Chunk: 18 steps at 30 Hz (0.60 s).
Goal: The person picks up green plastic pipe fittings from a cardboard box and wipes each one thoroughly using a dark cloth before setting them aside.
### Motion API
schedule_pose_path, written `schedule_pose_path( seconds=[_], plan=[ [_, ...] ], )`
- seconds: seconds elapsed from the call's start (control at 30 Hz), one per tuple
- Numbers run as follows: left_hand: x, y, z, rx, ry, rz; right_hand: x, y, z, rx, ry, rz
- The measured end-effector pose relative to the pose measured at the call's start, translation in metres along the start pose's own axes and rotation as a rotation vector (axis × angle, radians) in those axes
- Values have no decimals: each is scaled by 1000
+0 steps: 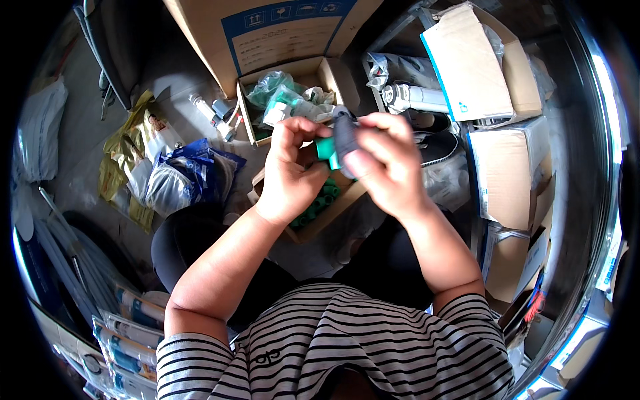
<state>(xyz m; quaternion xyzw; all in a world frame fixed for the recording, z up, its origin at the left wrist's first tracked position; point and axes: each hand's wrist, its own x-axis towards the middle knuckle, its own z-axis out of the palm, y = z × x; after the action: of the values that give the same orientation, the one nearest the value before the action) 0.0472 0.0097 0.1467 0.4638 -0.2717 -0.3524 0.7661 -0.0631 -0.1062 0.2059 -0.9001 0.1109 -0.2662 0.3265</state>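
Note:
Between my thumb and fingers, my left hand (295,170) grips a green plastic pipe fitting (327,151). My right hand (387,165), blurred, is closed around a dark grey cloth-like piece (344,137) that touches the fitting's right side; its exact kind cannot be told. Beneath both hands stands a cardboard box (300,235) with several green pipe fittings (320,202) in it. Just beyond is an open carton (245,112) holding clear plastic bags (272,87) with green and white parts.
A tall cardboard box (210,45) rises at the front. Opened cartons (505,175) are stacked at the right, beside a white cylindrical part (425,97). Blue plastic packages (192,172) and a yellow bag (112,175) lie on the floor at the left, near grey pipes (75,260).

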Motion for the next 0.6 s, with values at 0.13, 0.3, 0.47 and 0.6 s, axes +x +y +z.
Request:
schedule_pose_path(
  seconds=[0.13,0.3,0.47,0.6],
  plan=[
    [-5,-13,0,25,49,-12,3,-5,12,-6,-101,104],
    [-4,-11,5,-120,64,-56,6,11,-1,196,-232,290],
    [1,-12,5,-205,33,-199,1,23,-20,345,-133,576],
    [20,-43,-10,172,80,-331,2,29,-28,618,103,696]
  ],
)
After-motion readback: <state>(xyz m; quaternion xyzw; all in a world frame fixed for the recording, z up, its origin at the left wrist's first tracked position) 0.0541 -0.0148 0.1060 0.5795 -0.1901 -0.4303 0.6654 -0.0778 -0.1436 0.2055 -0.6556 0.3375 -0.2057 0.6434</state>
